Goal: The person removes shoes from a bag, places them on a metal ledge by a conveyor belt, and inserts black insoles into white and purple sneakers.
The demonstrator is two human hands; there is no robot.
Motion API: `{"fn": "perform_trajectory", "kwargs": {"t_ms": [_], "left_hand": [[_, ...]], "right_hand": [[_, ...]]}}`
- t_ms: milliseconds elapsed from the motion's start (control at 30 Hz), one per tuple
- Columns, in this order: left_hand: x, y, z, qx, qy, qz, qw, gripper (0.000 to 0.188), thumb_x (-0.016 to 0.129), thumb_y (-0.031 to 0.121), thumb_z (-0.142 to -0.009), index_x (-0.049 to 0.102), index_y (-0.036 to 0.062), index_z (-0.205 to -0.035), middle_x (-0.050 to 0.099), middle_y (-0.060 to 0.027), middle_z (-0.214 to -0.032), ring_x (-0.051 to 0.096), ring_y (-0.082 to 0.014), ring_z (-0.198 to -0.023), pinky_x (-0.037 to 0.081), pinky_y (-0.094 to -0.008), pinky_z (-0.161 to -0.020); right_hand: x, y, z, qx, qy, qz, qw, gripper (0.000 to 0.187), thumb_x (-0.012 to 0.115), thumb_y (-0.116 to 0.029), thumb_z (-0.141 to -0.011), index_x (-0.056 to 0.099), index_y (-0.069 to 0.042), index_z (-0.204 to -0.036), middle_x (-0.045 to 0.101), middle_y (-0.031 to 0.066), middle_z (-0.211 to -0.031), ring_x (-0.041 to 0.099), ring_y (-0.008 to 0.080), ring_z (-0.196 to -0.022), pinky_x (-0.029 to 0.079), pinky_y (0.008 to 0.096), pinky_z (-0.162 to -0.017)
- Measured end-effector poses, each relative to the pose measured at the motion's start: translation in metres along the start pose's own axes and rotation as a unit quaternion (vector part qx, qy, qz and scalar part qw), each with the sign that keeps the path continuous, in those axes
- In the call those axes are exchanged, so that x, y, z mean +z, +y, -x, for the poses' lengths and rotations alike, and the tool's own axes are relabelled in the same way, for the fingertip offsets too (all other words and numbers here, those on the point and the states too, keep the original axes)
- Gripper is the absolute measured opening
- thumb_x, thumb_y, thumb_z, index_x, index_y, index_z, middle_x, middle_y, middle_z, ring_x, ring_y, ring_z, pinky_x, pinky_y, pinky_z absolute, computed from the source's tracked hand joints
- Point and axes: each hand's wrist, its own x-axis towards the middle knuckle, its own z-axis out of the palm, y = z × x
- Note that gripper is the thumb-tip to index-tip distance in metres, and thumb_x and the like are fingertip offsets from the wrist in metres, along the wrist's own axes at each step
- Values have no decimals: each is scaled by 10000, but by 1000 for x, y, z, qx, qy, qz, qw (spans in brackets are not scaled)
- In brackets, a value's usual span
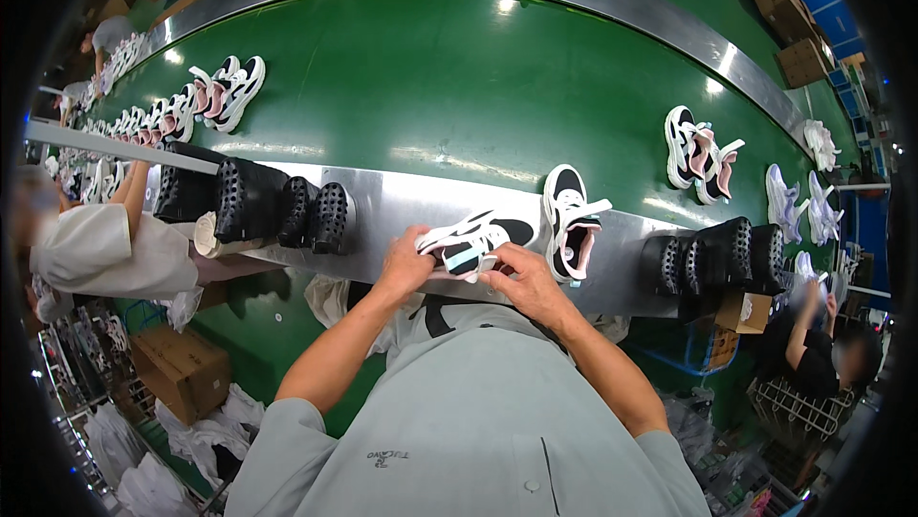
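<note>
A black-and-white sneaker [473,232] lies on its side over the metal ledge in front of me, toe pointing right. My left hand [407,262] is closed around its heel end. At the shoe's opening, my right hand [521,276] pinches near the pale tongue and light-blue tab; what exactly lies between the fingertips is partly hidden. Just right of my right hand, a matching sneaker [564,194] with a pink lining rests on the ledge, toe away from me.
Beyond the ledge [382,194] runs a green belt [430,67]. Sneaker pairs [234,96] line its left; another pair [698,155] sits right. Black studded blocks [330,218] stand left, more blocks [736,254] right. A person [115,249] works at left, another person [813,345] at right.
</note>
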Motion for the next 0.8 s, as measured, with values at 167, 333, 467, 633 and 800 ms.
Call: {"fn": "perform_trajectory", "kwargs": {"t_ms": [167,333,467,633,800], "left_hand": [[-14,37,28,292,99,-153,939,585,595,-54,-740,562,89,-1307,508,-210,-1130,550,-418,-1061,463,-428,-975],[-23,46,29,355,111,-178,911,623,586,-81,-707,558,86,-1307,490,-226,-1175,547,-417,-1069,479,-426,-943],[-27,51,27,421,128,-226,869,634,607,-98,-686,574,86,-1292,484,-235,-1205,531,-431,-1088,472,-444,-950],[-29,60,30,450,112,-249,850,632,625,-109,-674,601,97,-1271,485,-243,-1238,522,-443,-1112,466,-454,-966],[-33,72,36,474,75,-254,840,625,679,-84,-655,633,117,-1245,496,-246,-1259,519,-441,-1143,466,-450,-981]], "right_hand": [[-1,-4,6,3,13,4,1000,194,718,-143,-897,641,2,-999,599,31,-815,568,107,-774,478,268,-685],[1,-18,5,-16,33,13,999,177,696,-131,-910,631,20,-975,635,93,-800,576,181,-686,475,331,-650],[0,-20,5,-135,18,99,986,154,644,-144,-948,625,7,-972,622,149,-816,597,302,-716,477,383,-664],[0,-30,2,-131,17,137,982,162,622,-148,-957,603,11,-935,598,168,-803,595,352,-756,468,426,-674],[-3,-31,-8,-145,-10,194,970,216,610,-184,-960,568,17,-896,589,201,-793,587,398,-742,446,474,-656]]}}
